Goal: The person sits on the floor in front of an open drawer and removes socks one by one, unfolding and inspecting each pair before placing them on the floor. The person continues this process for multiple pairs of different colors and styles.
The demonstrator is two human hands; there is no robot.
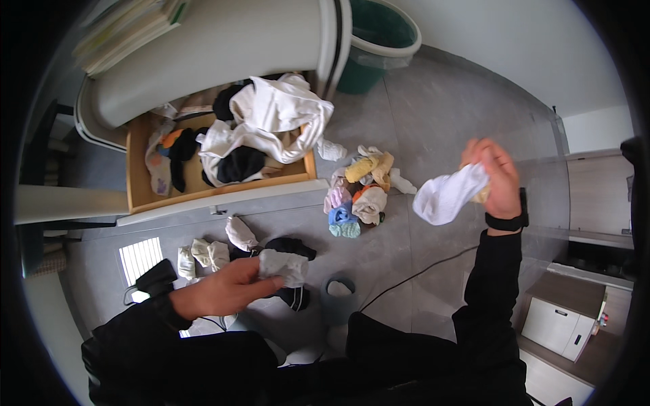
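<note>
My left hand (223,288) holds a white sock bundle (285,268) between thumb and fingers, above dark socks (290,247) on the floor. Out to the right, my raised right hand (495,172) grips a white sock (447,197) that hangs to the left; a bit of yellowish cloth (481,194) shows at the palm. Between the hands and farther off lies a pile of coloured socks, with a yellow one (361,169), a blue one (341,214) and a cream one (369,204). Several pale rolled socks (202,252) rest on the floor beyond my left hand.
An open wooden drawer (223,194) holds white garments (284,109) and black cloth (241,163). Beside its cabinet stands a green bin (363,71) with a white rim. A black cable (421,276) crosses the grey tiles. White storage furniture (551,325) is at the right.
</note>
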